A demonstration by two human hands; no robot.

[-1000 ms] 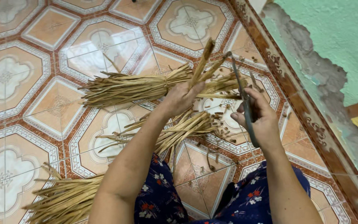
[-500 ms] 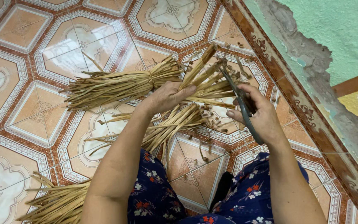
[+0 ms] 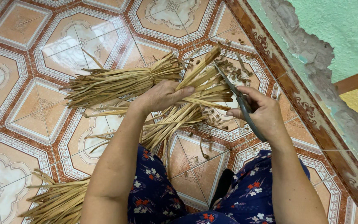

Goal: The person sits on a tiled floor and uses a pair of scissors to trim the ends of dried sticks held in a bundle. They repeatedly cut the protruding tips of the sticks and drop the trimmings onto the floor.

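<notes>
Now | tan dried-reed strips (image 3: 206, 83) gripped by left hand (image 3: 160, 96) | dark metal scissors (image 3: 239, 99) held in right hand (image 3: 262, 112), blades beside strips

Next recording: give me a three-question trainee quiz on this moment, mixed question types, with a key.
1. True or false: the right hand holds a pair of dark metal scissors.
2. The left hand grips: A) a few tan dried reed strips, B) a green plastic cup, C) a white cloth.
3. Fill in: small cut brown reed scraps lie on the patterned orange and white ____ floor.

Key: 1 true; 2 A; 3 tiled. Also there: a tied bundle of dried reeds beyond the left hand, and a loose pile of dried reeds by the person's knee.
</notes>
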